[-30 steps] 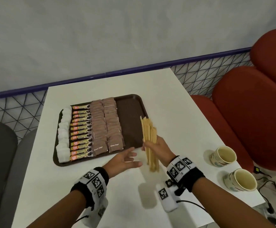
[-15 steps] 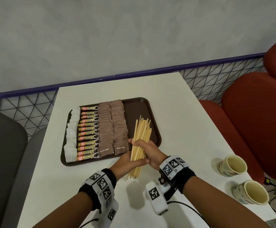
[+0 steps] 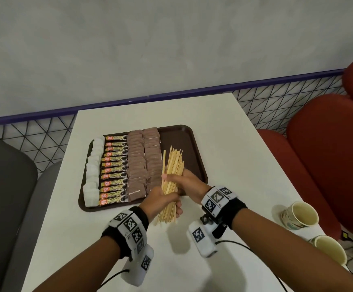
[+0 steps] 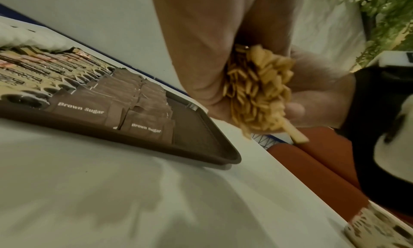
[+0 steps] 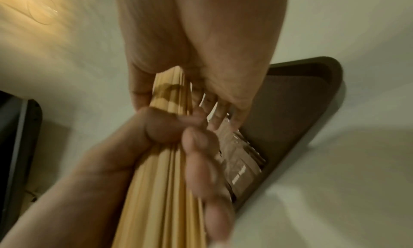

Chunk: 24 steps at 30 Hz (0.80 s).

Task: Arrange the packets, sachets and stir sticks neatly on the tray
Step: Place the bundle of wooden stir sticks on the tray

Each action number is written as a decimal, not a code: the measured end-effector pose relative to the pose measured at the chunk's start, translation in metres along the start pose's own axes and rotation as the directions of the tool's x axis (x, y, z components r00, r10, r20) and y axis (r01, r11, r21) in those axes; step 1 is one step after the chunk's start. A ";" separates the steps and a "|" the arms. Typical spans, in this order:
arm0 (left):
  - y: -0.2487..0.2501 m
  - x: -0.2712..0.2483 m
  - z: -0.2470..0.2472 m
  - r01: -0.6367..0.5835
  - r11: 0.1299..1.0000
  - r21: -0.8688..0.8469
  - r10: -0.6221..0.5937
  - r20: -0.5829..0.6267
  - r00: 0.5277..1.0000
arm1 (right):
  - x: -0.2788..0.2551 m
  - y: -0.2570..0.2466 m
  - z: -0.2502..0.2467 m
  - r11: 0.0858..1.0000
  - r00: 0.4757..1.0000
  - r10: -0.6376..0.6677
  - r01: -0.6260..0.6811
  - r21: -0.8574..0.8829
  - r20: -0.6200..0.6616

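A bundle of pale wooden stir sticks (image 3: pixel 171 175) is held upright above the tray's near right corner. My right hand (image 3: pixel 187 182) grips the bundle's middle and my left hand (image 3: pixel 163 202) grips it lower down. The stick ends (image 4: pixel 257 91) fan out below my left hand (image 4: pixel 201 57), and my right hand (image 5: pixel 194 45) wraps round the sticks (image 5: pixel 170 163). The brown tray (image 3: pixel 194 148) holds a column of white sachets (image 3: pixel 92 173), a column of coffee granule packets (image 3: pixel 114 169) and two columns of brown sugar sachets (image 3: pixel 145 157). Its right strip is bare.
The tray sits on a white table (image 3: pixel 234 154). Two paper cups (image 3: pixel 299 216) stand near the table's right edge. Red seats (image 3: pixel 329 154) lie to the right, a grey seat (image 3: pixel 5 197) to the left. A grey wall with a wire mesh panel runs behind.
My left hand, apart and holding nothing a second ago, has come in and taken hold of the bundle below my right hand. The sticks moved left over the tray's near right corner.
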<state>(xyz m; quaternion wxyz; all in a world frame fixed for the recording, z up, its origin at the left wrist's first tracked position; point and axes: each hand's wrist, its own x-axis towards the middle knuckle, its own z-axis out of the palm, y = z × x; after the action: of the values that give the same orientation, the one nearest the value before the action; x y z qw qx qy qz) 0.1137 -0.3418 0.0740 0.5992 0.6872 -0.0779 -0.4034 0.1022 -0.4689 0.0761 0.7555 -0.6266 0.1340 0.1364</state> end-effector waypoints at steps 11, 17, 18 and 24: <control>0.004 0.003 -0.004 0.004 1.000 -0.029 -0.006 -0.062 0.998 | 0.032 -0.039 0.001 0.910 0.966 -0.258 0.231 -0.343 -0.033; 0.009 0.008 -0.014 0.014 0.999 0.034 -0.010 -0.138 0.990 | 0.034 -0.044 0.002 0.894 0.962 -0.274 0.246 -0.375 -0.023; 0.009 0.008 -0.016 0.009 0.999 0.042 -0.003 -0.146 0.989 | 0.035 -0.045 0.003 0.881 0.961 -0.276 0.253 -0.399 0.000; 0.008 0.008 -0.020 -0.018 0.999 0.037 0.023 -0.154 0.988 | 0.033 -0.054 0.002 0.850 0.967 -0.218 0.253 -0.462 0.129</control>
<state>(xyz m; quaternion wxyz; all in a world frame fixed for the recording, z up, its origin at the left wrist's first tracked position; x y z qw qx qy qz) 0.1348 -0.3337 0.0764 0.5952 0.7261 -0.0455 -0.3414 0.1528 -0.4755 0.1137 0.5940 -0.7989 -0.0085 0.0940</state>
